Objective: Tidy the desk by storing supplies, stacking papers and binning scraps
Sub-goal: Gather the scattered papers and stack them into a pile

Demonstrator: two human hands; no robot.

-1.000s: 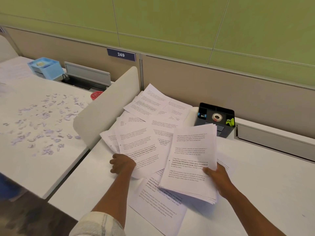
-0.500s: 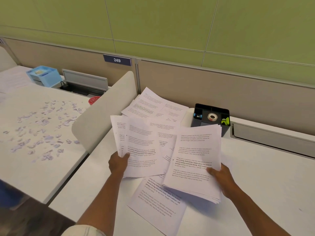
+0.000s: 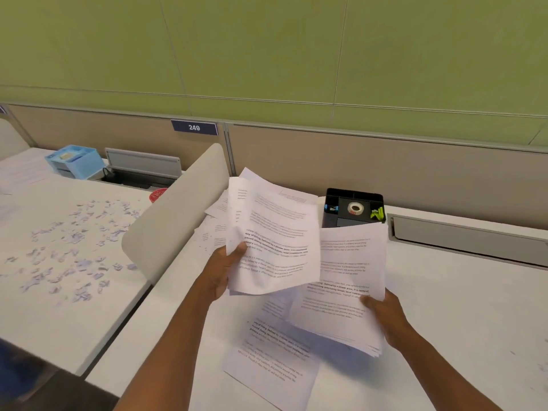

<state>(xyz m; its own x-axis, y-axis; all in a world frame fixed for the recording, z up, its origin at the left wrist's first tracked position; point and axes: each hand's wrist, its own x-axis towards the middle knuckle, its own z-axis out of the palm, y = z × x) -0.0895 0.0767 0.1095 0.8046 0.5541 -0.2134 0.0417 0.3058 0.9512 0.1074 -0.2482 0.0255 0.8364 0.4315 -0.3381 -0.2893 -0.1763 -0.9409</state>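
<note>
since the earlier frame the left hand (image 3: 224, 269) has lifted its few sheets (image 3: 274, 241) clear of the surface (image 3: 462, 307) and tilted them upright, toward the right. they now overlap the left edge of the thicker stack (image 3: 345, 289).

state of hands: the left hand pinches the lower left edge of the raised sheets, thumb on the printed face. the right hand (image 3: 385, 314) grips the near right corner of the stack, thumb on top, fingers hidden beneath.

location of remaining paper: 1 loose page (image 3: 272, 363) lies flat on the near surface, partly under the stack. more pages (image 3: 216, 229) rest far left, against the rounded divider (image 3: 175, 215). the black organiser (image 3: 353, 207), holding a tape roll (image 3: 355, 207), stands just beyond the stack.

recommended procedure:
1. lay the raised sheets face up on top of the stack, matching the long edges first.
2. loosen the right grip slightly so the sheets can slide in, then close it again.
3. tap the stack edge on the surface to square it.
4. collect the near page and the far-left pages next.

caution: thin sheets curl and may slip out sideways. scraps (image 3: 68, 247) on the left surface remain to be binned.
</note>
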